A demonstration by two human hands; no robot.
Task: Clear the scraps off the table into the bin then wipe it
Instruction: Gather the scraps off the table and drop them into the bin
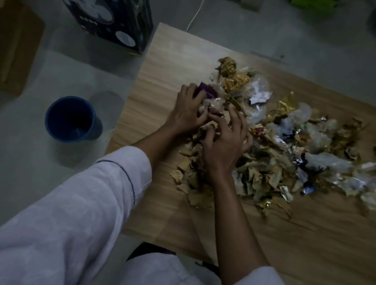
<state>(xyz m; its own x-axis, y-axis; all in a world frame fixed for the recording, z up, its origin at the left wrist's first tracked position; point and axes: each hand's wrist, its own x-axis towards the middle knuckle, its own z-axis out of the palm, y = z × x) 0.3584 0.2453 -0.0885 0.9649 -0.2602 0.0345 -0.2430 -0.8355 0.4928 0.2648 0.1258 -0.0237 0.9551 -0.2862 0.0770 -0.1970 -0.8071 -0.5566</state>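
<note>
On the light wood-grain tabletop (313,248), a heap of crumpled brown-paper, gold-foil and clear-plastic scraps (287,145) spreads from the middle towards the right. Both hands dig into its left end. The left hand (188,111) curls round scraps beside a purple wrapper (206,91), and the right hand (228,139) claws a clump. A round dark-blue bin (96,129) stands on the floor just left of the tabletop, its inside too dark to read.

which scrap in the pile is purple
The crumpled purple scrap by the left hand; the others are mostly gold, tan, white or clear.
</note>
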